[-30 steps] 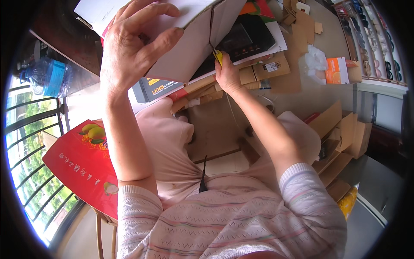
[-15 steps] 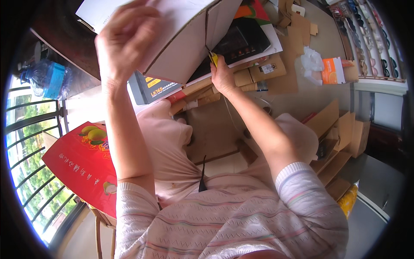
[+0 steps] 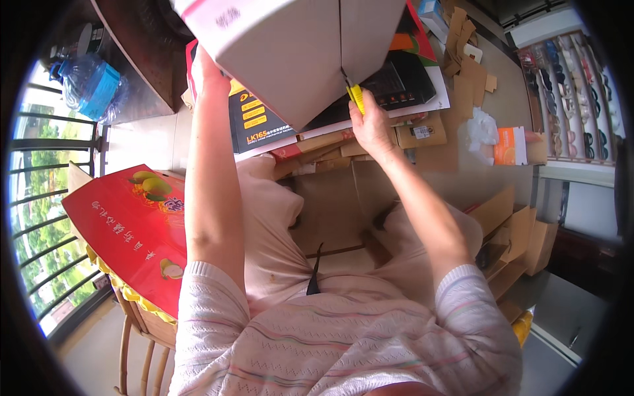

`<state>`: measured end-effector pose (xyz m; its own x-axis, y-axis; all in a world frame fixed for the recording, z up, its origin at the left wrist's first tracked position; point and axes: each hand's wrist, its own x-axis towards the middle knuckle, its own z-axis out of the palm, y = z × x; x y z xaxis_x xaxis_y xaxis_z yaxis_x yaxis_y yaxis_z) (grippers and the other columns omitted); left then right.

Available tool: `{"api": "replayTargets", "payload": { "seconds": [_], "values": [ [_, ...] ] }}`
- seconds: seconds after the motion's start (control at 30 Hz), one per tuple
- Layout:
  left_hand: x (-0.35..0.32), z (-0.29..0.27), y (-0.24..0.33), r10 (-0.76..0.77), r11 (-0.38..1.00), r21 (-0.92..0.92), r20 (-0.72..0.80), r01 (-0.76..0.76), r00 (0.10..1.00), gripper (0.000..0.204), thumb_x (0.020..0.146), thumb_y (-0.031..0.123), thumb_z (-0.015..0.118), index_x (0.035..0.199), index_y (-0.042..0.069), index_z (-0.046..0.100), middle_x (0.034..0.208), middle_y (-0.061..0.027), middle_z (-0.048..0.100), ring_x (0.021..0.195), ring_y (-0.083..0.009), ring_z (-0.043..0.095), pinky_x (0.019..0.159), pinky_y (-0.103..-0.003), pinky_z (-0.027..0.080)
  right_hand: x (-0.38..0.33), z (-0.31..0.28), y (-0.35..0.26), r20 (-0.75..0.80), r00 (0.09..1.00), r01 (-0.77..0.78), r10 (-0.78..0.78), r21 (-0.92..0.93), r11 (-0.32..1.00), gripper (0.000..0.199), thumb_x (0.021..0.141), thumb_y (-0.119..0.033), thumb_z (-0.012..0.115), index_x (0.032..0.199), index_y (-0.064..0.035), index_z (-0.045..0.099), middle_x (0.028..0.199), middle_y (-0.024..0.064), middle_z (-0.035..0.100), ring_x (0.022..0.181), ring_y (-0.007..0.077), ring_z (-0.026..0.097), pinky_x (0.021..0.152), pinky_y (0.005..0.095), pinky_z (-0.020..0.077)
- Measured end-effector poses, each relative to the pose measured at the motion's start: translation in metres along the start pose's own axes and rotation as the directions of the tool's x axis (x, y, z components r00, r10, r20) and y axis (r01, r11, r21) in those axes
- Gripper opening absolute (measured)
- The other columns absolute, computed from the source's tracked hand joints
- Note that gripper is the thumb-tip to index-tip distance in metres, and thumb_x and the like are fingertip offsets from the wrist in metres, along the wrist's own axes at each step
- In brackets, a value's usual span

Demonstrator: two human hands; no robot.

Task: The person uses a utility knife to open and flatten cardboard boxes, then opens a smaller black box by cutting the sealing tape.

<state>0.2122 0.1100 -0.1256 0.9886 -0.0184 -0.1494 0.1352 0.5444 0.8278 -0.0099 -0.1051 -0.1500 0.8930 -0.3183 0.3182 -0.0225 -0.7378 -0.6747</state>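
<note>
Box (image 3: 290, 59) held up over the lap, left hand (image 3: 206, 76) gripping its lower edge, right hand (image 3: 373, 125) clenched around a yellow cutter (image 3: 356, 98) at the centre seam; slitting underway, next likely needing a steady pull along that seam.

**One head camera, looking down over the arms**

A single fisheye view looked steeply down from the person's head. Both forearms rose from the lower edge; the left hand (image 3: 210, 74) and right hand (image 3: 373, 125) sat high in frame, very close, against a box (image 3: 290, 53) cut off by the top rim. Lap and floor lay below the hands. Edges bowed outward toward a dark circular border.
</note>
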Motion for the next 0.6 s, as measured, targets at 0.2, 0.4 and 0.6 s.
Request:
{"api": "replayTargets", "payload": {
  "seconds": [0.2,0.4,0.6],
  "values": [
    [-0.033,0.03,0.018,0.058,0.984,0.167,0.065,-0.068,0.996,0.052,0.08,0.056,0.051,0.103,0.01,0.06,0.091,-0.0001,0.059,0.081,-0.0128,0.054,0.065,-0.025,0.044,0.033,-0.059,-0.058,0.246,0.969,-0.023,0.01,0.05,0.998,0.013,0.085,-0.012,0.053,0.09,-0.001,0.047,0.065,0.0129,0.054,0.056,0.0255,0.053,0.049,0.0347,0.0433],
    [-0.089,0.084,0.037,0.203,0.879,0.379,0.25,-0.289,0.947,0.075,0.068,0.066,0.058,0.115,0.007,0.056,0.103,-0.0097,0.059,0.099,-0.0211,0.051,0.081,-0.038,0.041,0.069,-0.127,-0.101,0.433,0.825,-0.439,0.363,0.087,0.894,0.011,0.089,-0.014,0.047,0.091,-0.0026,0.046,0.062,0.0017,0.049,0.043,0.0077,0.046,0.036,0.0232,0.0405],
    [-0.118,0.11,0.062,0.43,0.776,0.383,0.26,-0.501,0.865,0.066,0.068,0.042,0.074,0.118,0.004,0.053,0.08,-0.0081,0.061,0.073,-0.015,0.061,0.067,-0.027,0.05,0.109,-0.19,-0.143,0.6,0.723,-0.41,0.342,-0.026,0.912,0.018,0.085,-0.017,0.051,0.092,-0.0004,0.05,0.058,0.0024,0.05,0.04,0.0073,0.047,0.034,0.0214,0.0405]
  ]
}}
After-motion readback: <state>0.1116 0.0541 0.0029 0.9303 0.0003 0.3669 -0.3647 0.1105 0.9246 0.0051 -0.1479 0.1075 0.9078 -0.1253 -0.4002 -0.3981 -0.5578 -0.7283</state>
